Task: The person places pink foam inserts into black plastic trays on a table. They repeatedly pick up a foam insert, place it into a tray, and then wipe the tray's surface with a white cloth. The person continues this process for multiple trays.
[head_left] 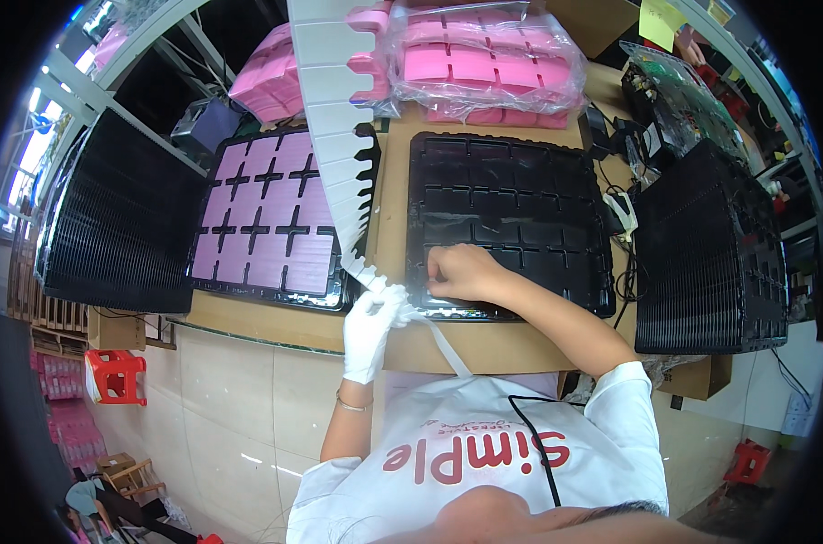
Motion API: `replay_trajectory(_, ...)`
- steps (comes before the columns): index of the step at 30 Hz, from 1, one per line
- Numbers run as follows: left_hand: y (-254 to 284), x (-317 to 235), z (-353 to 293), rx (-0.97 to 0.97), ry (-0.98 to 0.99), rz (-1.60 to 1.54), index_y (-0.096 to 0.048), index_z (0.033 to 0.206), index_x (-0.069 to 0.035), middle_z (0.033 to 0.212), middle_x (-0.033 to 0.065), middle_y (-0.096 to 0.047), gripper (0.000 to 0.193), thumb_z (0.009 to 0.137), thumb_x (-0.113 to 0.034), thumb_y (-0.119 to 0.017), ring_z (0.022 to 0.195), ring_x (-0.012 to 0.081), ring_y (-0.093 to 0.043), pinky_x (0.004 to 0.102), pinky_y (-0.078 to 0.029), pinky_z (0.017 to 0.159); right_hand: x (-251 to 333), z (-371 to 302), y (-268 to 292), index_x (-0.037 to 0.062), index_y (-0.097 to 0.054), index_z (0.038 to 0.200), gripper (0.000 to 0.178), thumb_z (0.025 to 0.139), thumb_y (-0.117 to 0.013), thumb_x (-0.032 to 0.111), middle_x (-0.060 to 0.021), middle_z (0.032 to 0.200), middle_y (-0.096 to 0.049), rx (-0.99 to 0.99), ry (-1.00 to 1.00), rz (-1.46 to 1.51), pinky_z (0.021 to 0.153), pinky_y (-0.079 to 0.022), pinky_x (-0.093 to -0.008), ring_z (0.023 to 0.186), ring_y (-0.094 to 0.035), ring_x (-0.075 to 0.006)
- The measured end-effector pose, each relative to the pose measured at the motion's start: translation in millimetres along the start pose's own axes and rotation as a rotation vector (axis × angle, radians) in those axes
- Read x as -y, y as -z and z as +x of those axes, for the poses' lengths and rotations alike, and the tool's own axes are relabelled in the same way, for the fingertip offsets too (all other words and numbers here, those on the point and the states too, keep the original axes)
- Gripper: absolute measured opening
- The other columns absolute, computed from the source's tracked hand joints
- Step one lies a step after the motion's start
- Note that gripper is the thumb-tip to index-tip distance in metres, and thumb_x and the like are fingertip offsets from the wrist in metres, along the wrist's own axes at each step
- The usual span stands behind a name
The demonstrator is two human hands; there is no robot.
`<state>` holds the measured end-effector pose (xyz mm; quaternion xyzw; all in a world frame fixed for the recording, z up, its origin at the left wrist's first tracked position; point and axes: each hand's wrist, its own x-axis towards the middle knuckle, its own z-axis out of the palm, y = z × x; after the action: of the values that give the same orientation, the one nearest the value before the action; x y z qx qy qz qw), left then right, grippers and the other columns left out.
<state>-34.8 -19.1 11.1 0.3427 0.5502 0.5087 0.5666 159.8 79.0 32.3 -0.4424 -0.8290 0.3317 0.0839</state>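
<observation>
My gloved left hand (375,322) grips white notched strip (325,109), long axis toward worktop (392,195) far edge; right hand (466,272), curled, hold unclear, at black plastic tray (608,272) near-left corner.

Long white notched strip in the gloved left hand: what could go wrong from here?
Held near its lower end by the white-gloved left hand, the long white notched strip might bend or crease. In this view it overlaps the black plastic tray holding lilac pads; it could snag there.

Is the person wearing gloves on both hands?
No: the left hand wears a white glove, but the right hand is bare.
</observation>
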Motion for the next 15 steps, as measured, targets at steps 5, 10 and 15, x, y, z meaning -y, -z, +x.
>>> replay_trajectory(5,-2,1,-1,-0.002,-0.018,-0.022,-0.059,0.121,0.006,0.106,0.0084,-0.068,0.036,0.091,-0.013,-0.068,0.084,0.0083,-0.063,0.0222,-0.052,0.07,-9,-1,-6,0.0065,-0.065,0.084,0.019,0.073,-0.068,0.022,-0.0104,0.073,-0.065,-0.019,0.062,0.038,0.066,-0.048,-0.0408,0.073,-0.064,-0.03)
replay_trajectory(10,-2,-2,-1,-0.01,0.011,0.005,-0.06,0.121,0.005,0.106,0.0085,-0.068,0.036,0.09,-0.012,-0.069,0.078,0.007,-0.061,0.0206,-0.05,0.067,-17,-16,-4,0.0069,-0.066,0.081,0.014,0.072,-0.068,0.017,-0.0067,0.07,-0.056,0.051,0.275,0.205,0.062,-0.045,-0.0346,0.064,-0.056,-0.0246)
replay_trajectory(15,-13,-8,-6,0.006,0.026,-0.049,-0.063,0.114,0.003,0.101,0.0069,-0.068,0.03,0.088,-0.011,-0.071,0.075,0.0076,-0.06,0.0215,-0.048,0.066,-26,-44,0,0.0024,-0.059,0.094,0.009,0.086,-0.061,0.007,-0.0059,0.087,-0.059,0.037,0.074,1.49,0.07,-0.045,-0.0274,0.079,-0.055,-0.0132)
